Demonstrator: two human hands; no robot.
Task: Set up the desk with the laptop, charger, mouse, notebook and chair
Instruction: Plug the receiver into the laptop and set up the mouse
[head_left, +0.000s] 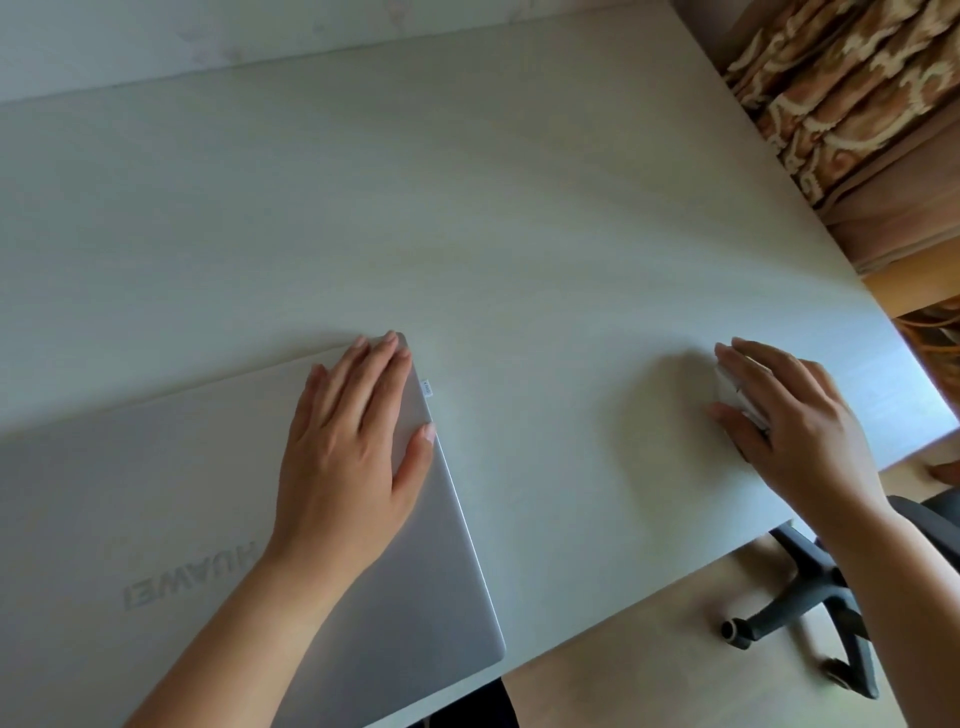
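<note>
A closed silver laptop (156, 493) lies on the pale desk (467, 208) at the lower left, its logo facing me upside down. My left hand (353, 436) rests flat on the lid near its far right corner, fingers spread. Over at the right, close to the desk's edge, my right hand (789, 415) covers a small white mouse (735, 392), of which only a sliver shows under the fingers. The black chair (810, 603) stands below the desk at the lower right; only its base, casters and part of the seat show. No charger or notebook is in view.
A wall runs along the desk's far edge. Brown patterned curtains (857, 93) hang past the right end of the desk, with a wooden ledge under them. Light floor shows beneath the desk's near edge.
</note>
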